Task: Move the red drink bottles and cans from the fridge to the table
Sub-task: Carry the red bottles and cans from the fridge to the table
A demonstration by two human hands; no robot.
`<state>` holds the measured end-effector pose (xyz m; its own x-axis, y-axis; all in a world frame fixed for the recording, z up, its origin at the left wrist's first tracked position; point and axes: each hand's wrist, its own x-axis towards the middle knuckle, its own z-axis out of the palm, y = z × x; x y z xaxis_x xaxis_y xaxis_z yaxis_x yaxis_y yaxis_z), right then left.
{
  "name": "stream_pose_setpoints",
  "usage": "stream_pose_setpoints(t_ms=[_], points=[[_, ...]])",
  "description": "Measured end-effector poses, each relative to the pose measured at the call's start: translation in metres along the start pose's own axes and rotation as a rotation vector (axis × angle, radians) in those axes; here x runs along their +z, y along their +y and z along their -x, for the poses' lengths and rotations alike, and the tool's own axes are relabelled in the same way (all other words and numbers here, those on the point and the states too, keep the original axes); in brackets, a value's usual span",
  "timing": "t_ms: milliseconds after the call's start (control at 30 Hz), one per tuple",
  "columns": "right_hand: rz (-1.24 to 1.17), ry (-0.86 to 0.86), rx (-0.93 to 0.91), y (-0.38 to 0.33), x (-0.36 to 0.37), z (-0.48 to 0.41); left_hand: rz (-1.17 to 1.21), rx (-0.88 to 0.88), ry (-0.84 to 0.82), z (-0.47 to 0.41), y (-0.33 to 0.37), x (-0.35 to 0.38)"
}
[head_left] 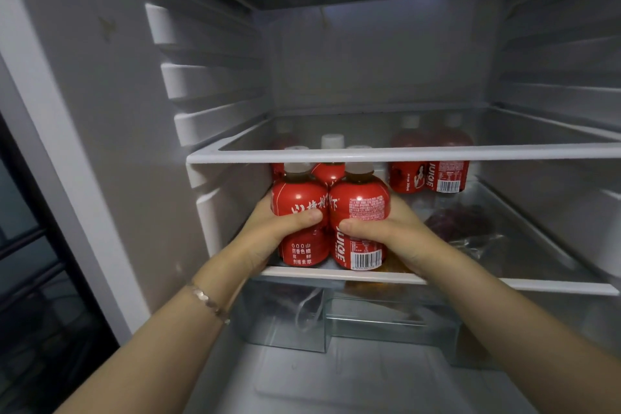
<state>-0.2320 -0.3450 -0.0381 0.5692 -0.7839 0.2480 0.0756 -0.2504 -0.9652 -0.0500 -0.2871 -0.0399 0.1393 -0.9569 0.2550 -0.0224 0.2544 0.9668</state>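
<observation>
Upright at the front left of the lower shelf (504, 284), side by side and touching: left bottle (300, 212) and right bottle (361, 208), both red, long axes vertical, pale caps up just under the front rail of the upper shelf (437, 154), labels facing out, barcode low on the right one. Left hand (268, 232) wrapped round the left bottle from its outer side, thumb across the label, grip clamped on it. Right hand (393, 235) wrapped the same way round the right bottle, thumb across the front, grip clamped on it. Bases right at the shelf's white front edge; cannot tell whether lifted off it. Directly behind the pair, a third bottle (329, 171), with more red ones partly hidden. Further right and deeper in, two more bottles (430, 176) close together, well apart from the held pair. Right of the right hand on the same shelf, a clear bag (460, 222) holding something dark red. Little headroom between caps and upper rail; open way straight forward over the front edge. Fridge wall (117, 111) near on the left. Clear drawers (369, 316) below. Bracelet (206, 301) on the left wrist.
</observation>
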Motion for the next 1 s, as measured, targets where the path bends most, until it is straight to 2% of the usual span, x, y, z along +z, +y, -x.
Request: stream_pose_setpoints(t_ms=[367, 500, 633, 733, 1000], points=[[-0.028, 0.021, -0.155, -0.013, 0.019, 0.048, -0.004, 0.118, -0.005, 0.042, 0.009, 0.006], [-0.077, 0.070, -0.195, -0.009, 0.025, 0.047, 0.035, 0.058, -0.075, 0.044, 0.014, 0.003], [-0.110, 0.081, -0.180, -0.007, 0.026, 0.049, 0.114, -0.044, -0.214, 0.047, 0.017, -0.002], [-0.141, 0.088, -0.152, -0.006, 0.024, 0.051, 0.131, -0.116, -0.255, 0.048, 0.018, -0.002], [-0.153, 0.093, -0.128, -0.007, 0.026, 0.051, 0.139, -0.010, -0.107, 0.051, 0.009, 0.005]])
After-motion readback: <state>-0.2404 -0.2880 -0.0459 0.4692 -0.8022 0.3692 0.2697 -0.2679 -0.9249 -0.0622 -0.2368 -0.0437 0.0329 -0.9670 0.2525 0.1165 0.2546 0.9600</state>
